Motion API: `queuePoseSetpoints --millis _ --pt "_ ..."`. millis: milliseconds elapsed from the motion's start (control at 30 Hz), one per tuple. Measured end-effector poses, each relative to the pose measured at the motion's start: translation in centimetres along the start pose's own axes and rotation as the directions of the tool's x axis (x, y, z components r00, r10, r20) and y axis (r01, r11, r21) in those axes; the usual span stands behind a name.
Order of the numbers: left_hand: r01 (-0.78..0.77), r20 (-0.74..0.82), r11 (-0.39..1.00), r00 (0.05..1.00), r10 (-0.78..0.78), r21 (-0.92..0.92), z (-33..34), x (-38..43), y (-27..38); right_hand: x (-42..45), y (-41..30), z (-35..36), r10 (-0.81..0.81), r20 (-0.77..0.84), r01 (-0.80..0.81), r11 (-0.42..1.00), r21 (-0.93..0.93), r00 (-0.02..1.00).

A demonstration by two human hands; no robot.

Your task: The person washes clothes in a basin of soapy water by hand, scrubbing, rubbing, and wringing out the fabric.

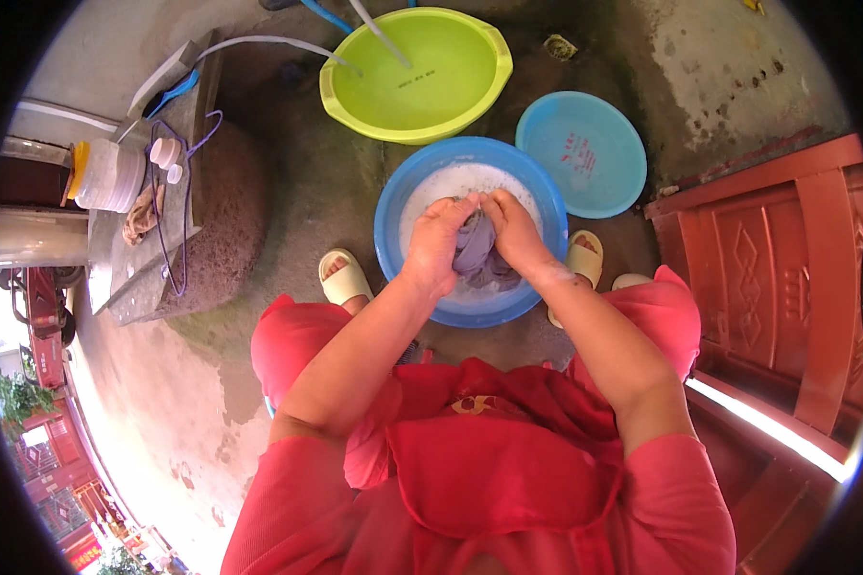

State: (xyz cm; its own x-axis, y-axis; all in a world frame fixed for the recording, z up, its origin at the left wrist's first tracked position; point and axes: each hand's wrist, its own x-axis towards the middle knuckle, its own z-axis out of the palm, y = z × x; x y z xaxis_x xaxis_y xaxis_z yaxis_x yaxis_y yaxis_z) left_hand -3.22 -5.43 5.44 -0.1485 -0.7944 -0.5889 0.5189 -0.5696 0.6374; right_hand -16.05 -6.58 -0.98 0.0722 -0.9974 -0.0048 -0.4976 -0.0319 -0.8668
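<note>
Both of my hands are over a round blue plastic basin (395,180) of sudsy water (421,205) on the floor between my feet. My left hand (437,233) grips a wet grey cloth (473,248) from the left. From the right, my right hand (512,228) holds the same cloth, and the fingertips of both hands meet at its upper edge. Below the hands the bunched cloth hangs down towards the suds. How much of it lies under the foam is hidden.
Beyond stands a lime-green tub (431,93) with hoses running into it. A turquoise basin (582,154) sits to its right. On the left, a stone ledge (176,237) carries a plastic tub (111,176), small cups and a purple cord (160,251). A red panelled door (751,280) flanks the right.
</note>
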Motion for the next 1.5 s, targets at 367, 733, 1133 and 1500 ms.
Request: queuePoseSetpoints --millis 367,733,1133,1500 --pt "-0.474 0.711 0.800 0.698 0.087 0.367 1.7 -4.6 4.2 0.1 -1.2 -2.5 0.180 0.517 -0.546 0.209 0.811 0.837" --pt "-0.414 0.411 -0.022 0.892 0.187 0.910 -4.2 -0.7 3.4 1.2 -5.1 -4.5 0.176 0.272 -0.320 0.367 0.874 0.946" --pt "0.210 0.095 0.955 0.968 -0.234 0.209 -0.3 -0.4 0.8 -2.9 -9.5 -3.6 -0.202 0.179 0.004 0.672 0.741 0.963" --pt "0.065 0.298 0.969 0.954 0.009 -0.238 -0.7 -0.6 1.7 -2.9 -6.9 -1.7 -0.117 -0.053 0.127 0.950 0.286 0.992"
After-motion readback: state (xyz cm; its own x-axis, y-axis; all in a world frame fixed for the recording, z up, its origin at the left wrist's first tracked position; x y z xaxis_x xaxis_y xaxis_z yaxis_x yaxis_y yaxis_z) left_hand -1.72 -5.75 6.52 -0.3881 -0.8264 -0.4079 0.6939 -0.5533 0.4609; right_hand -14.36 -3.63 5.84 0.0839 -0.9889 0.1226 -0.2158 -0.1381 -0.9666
